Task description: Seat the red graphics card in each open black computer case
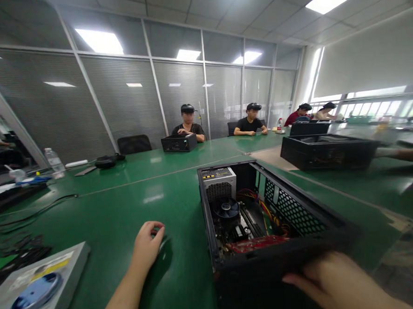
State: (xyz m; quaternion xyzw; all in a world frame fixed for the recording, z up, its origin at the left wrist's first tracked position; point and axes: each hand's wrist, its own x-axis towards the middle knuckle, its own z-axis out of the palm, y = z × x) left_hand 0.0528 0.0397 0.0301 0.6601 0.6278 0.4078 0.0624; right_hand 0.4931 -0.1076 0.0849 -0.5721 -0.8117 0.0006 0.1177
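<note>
A: Green table (pixel 132 196) takes up most of the view, glossy, w/ ceiling lights reflected in it.

B: Biggest thing on it?

A: Open black PC case (pixel 267 225), lying right of centre at the near edge, side panel off. Inside: grey power supply (pixel 218 181) at the far left corner, round black CPU fan (pixel 225 208) just in front of it, red card (pixel 257 243) along the near side, red/yellow wires by the perforated right wall.

B: Hands?

A: Right hand (pixel 335 282) is at the case's near right corner, fingers laid along the front edge. Blurred, so can't tell if it's truly gripping or just resting. Left hand (pixel 148 244) is flat-ish on the table, left of the case and apart from it, fingers curled down over smth small and dark; can't make out what, nor if it's pinched.

B: Other stuff?

A: Silver optical drive (pixel 36 288) w/ a blue disc sticker, bottom left, near the left forearm. Two more black cases: one far right (pixel 327 152), one across the table (pixel 178 142) in front of a seated person. Dark cables (pixel 31 214) trail on the left. Water bottle (pixel 54 160) far left. Four people sit at the far side, all w/ head-worn rigs.
</note>
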